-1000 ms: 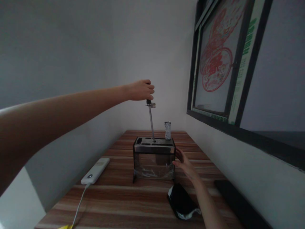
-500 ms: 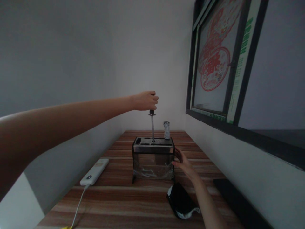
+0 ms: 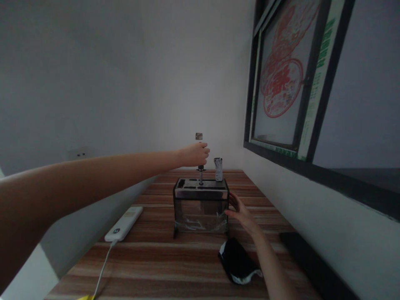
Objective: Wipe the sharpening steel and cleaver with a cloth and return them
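Observation:
My left hand [image 3: 194, 154] is closed around the dark handle of a sharpening steel [image 3: 201, 177], held upright. Its thin metal rod goes down into a hole in the top of a knife block [image 3: 201, 193], and only a short stretch shows between guard and block. A grey, squarish handle end [image 3: 199, 136] sticks up above my fist. The block has a slotted metal top and a see-through front with crinkled film. My right hand [image 3: 239, 210] grips its right side, thumb at the front edge, other fingers partly hidden behind. A silvery upright piece [image 3: 218, 169] stands at the top's right end.
A white power strip [image 3: 124, 224] with a cable lies left on the striped wooden table [image 3: 150, 266]. A black-and-white cloth-like item [image 3: 237, 261] lies before the block, near my right forearm. A dark flat board [image 3: 312, 262] rests along the right wall, below a framed window [image 3: 281, 83].
My left hand has moved down with the sharpening steel, so more of the rod is inside the block. The handle's end now shows above the fist. My right hand stays at the block's side.

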{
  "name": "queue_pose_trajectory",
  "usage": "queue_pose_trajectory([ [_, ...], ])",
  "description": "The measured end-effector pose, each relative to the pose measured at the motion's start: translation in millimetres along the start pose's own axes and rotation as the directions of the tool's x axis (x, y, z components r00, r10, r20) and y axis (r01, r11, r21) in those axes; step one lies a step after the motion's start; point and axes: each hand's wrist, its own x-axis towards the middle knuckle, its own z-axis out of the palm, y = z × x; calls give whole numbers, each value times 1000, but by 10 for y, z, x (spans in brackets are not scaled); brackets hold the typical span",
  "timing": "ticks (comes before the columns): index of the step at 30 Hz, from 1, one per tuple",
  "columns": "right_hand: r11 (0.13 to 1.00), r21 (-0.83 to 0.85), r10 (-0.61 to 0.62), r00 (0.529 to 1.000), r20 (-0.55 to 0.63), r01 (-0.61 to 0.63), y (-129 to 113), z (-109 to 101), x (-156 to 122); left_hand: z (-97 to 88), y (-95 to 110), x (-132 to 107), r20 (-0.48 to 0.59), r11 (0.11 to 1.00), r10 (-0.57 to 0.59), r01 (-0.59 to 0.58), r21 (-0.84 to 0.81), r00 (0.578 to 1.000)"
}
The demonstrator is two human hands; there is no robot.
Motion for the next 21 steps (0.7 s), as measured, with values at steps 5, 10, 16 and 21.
queue_pose_trajectory([
  [5,1000,-4,-1,1000,2,1,20,-4,4,128,223,38,-1,999,-7,7,-43,1000],
  [10,1000,9,-22,1000,19,22,26,-5,10,240,380,50,-8,998,10,-10,-70,1000],
  [16,1000,7,-15,1000,-1,15,2,10,-5,310,419,15,0,997,7,-7,-78,1000],
  [21,1000,0,-21,1000,0,21,4,11,-6,342,479,15,27,998,-21,22,-64,999],
])
